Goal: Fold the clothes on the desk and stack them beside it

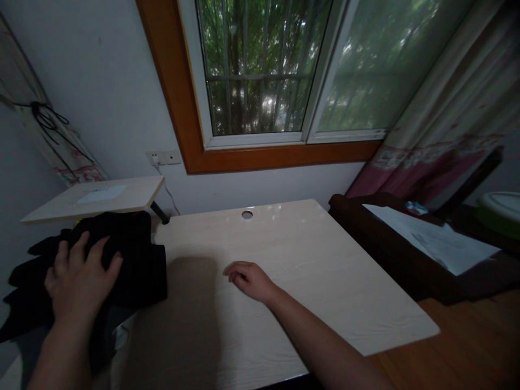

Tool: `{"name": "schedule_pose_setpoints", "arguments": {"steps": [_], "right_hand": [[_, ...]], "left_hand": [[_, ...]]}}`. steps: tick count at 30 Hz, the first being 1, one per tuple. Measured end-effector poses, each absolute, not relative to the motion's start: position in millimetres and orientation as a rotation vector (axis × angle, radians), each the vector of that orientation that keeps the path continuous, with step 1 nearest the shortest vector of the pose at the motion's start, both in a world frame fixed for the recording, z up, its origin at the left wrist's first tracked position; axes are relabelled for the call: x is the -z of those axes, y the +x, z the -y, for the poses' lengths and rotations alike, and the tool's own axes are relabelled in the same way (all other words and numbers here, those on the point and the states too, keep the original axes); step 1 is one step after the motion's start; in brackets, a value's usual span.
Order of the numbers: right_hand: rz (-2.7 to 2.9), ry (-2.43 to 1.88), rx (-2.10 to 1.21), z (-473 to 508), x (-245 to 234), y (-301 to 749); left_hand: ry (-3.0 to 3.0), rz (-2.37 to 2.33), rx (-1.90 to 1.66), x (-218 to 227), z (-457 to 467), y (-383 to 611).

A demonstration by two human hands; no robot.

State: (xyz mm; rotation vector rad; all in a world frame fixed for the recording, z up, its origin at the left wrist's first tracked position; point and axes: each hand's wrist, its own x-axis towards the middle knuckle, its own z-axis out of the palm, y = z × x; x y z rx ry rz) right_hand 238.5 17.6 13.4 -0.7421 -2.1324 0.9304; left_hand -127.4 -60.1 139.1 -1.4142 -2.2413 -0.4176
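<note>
My left hand (79, 279) lies flat with fingers spread on a pile of black cloth (134, 260) at the left end of a pale wooden table (309, 271). My right hand (248, 279) rests on the bare tabletop near the middle, fingers curled loosely downward, with nothing in it. The two hands are well apart.
A small raised wooden shelf (97, 197) with a paper on it stands over the cloth. A cable hole (247, 214) sits at the table's far edge. A dark wooden unit (390, 244) with white sheets (439, 238) stands to the right. A window and a curtain (447, 124) are behind.
</note>
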Motion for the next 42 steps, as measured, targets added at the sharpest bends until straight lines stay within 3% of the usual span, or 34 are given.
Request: {"name": "schedule_pose_setpoints", "arguments": {"steps": [42], "right_hand": [[2.113, -0.759, -0.947, -18.7, -12.4, 240.7]], "left_hand": [[-1.427, 2.126, 0.547, -127.2, 68.1, -101.9]]}}
